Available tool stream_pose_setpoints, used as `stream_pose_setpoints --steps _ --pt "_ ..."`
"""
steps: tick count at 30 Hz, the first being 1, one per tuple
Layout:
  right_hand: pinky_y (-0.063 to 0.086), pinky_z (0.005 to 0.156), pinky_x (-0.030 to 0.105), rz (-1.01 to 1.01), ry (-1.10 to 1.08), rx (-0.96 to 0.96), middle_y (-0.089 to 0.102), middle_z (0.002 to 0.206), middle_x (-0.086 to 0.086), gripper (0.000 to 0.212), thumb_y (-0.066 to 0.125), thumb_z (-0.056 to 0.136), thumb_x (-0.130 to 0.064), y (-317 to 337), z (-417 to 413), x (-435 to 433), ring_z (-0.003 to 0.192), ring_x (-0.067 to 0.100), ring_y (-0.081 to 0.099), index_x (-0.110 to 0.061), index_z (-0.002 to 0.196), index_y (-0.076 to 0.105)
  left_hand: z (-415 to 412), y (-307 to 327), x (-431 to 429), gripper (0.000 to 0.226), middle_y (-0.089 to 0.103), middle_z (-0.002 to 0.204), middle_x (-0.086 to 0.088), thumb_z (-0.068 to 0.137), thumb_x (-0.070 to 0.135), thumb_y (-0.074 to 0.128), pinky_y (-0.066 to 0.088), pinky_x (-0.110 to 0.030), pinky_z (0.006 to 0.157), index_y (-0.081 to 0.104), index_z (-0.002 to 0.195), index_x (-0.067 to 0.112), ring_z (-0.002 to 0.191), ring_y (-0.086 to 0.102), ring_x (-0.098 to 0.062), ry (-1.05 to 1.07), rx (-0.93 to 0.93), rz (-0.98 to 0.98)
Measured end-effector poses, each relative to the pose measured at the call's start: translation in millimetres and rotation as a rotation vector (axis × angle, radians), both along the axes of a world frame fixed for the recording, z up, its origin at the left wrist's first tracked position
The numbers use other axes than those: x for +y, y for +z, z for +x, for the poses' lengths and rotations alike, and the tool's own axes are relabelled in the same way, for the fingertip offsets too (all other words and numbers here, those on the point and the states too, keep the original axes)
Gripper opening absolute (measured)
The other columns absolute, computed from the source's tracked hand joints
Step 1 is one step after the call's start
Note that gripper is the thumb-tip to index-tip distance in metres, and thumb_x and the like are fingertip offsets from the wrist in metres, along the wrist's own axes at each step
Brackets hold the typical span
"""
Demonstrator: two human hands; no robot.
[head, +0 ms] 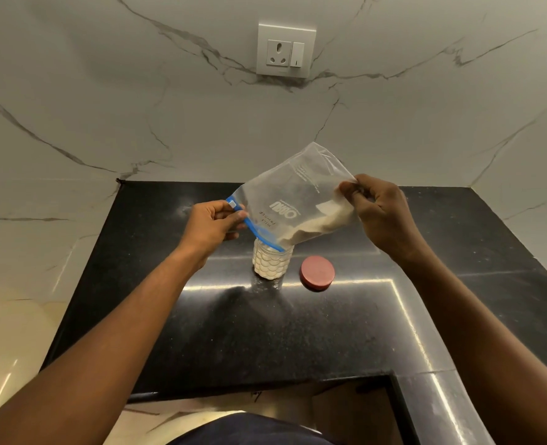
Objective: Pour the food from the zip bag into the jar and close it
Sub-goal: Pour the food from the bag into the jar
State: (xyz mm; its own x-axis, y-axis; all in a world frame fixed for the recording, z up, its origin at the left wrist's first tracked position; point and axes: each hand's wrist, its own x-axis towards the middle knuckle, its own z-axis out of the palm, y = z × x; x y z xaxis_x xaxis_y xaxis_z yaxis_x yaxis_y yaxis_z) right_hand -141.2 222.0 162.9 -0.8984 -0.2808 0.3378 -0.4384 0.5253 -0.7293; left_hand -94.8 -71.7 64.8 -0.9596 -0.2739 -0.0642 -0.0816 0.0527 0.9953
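Observation:
A clear zip bag (293, 200) with a blue zip strip hangs tilted over the counter, its mouth pointing down into a small clear jar (270, 263). Pale powder lies in the bag's lower part and fills most of the jar. My left hand (214, 223) pinches the bag's zip end at the left. At the right, my right hand (379, 210) grips the bag's raised bottom corner. The jar's red round lid (317, 272) lies flat on the counter just right of the jar.
The black stone counter (265, 332) sits in a corner of white marble walls. A white wall socket with a switch (285, 50) is high on the back wall. The counter's front edge steps back at the lower right.

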Motion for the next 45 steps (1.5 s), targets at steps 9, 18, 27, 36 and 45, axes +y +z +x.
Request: stream_pose_setpoints --steps 9,18,27,36,45 --pt "0.037 0.054 0.016 0.04 0.032 0.029 0.06 0.068 -0.006 0.03 0.057 0.105 -0.03 9.9 -4.7 -10.5 0.059 0.001 0.049 -0.012 0.083 0.067 2.4 -6.0 -4.6 0.011 0.084 0.097 0.008 0.098 0.016 0.072 0.064 -0.021 0.069 0.075 0.107 0.021 0.093 0.081 -0.011 0.01 -0.003 0.065" --pt "0.052 0.068 0.047 0.058 0.058 0.077 0.069 0.086 0.019 0.034 0.056 0.106 -0.029 22.7 -7.0 -17.4 0.081 0.038 0.063 0.0 0.094 0.07 0.8 -7.1 -2.6 0.013 0.084 0.099 0.007 0.098 0.014 0.072 0.065 -0.024 0.073 0.075 0.11 0.019 0.095 0.081 -0.012 -0.001 -0.014 0.078" --pt "0.059 0.071 0.053 0.063 0.07 0.072 0.068 0.087 0.014 0.033 0.055 0.107 -0.026 29.7 -6.6 -22.4 0.083 0.037 0.066 0.0 0.096 0.072 4.0 -8.0 -2.9 0.014 0.084 0.098 0.008 0.098 0.015 0.072 0.065 -0.022 0.07 0.074 0.112 0.017 0.094 0.081 -0.013 0.024 -0.029 0.108" --pt "0.039 0.058 0.016 0.082 0.087 0.126 0.062 0.073 -0.005 0.027 0.056 0.105 -0.029 28.1 -4.3 -45.0 0.066 0.003 0.054 -0.015 0.084 0.066 3.7 -9.1 -3.2 0.017 0.083 0.105 0.002 0.098 0.015 0.072 0.063 -0.03 0.081 0.075 0.115 0.014 0.096 0.081 -0.013 0.044 -0.057 0.093" --pt "0.039 0.057 0.016 0.128 0.129 0.129 0.06 0.073 -0.011 0.028 0.055 0.106 -0.031 31.2 -6.9 -51.2 0.063 0.002 0.055 -0.016 0.086 0.067 8.1 -14.0 -4.2 0.013 0.084 0.099 0.006 0.099 0.013 0.071 0.063 -0.028 0.077 0.075 0.111 0.018 0.096 0.081 -0.012 0.072 -0.095 0.151"
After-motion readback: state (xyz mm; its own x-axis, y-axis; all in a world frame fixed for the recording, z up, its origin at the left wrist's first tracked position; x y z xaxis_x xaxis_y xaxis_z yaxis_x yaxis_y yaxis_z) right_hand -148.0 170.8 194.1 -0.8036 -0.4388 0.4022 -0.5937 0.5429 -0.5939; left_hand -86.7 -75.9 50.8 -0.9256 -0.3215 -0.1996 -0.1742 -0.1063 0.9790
